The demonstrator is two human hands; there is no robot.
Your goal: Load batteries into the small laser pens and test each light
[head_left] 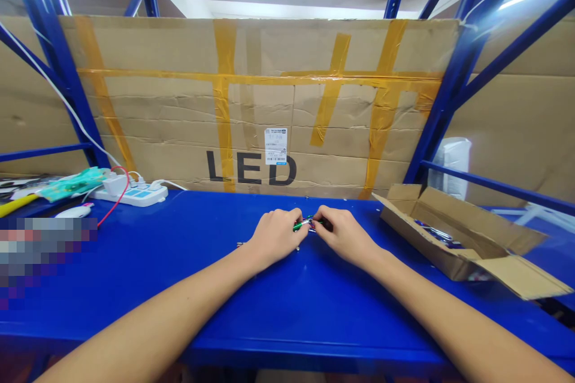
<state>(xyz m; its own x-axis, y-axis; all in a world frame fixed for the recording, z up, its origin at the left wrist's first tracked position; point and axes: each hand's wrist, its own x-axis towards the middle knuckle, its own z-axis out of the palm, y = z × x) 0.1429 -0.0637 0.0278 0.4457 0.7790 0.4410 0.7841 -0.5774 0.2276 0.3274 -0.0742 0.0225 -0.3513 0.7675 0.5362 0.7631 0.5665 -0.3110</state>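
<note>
My left hand [275, 236] is closed in a pinch around a slim green and silver pen-like piece [298, 226], just above the blue tabletop. Facing it, my right hand [349, 236] has thumb and fingers pressed together at the other end of the small parts; a dark bit shows in its grip, too small and covered to name. The fingertips of both hands nearly meet. Beside and under my left hand lie small metallic parts [241, 244], partly hidden by it.
An open cardboard box [442, 245] with shiny slim items inside stands at the right. At the left are a white power strip [135, 192], a red cable [117, 200] and a teal wrapped bundle [74, 184]. A large cardboard sheet [179, 125] closes off the back between blue posts.
</note>
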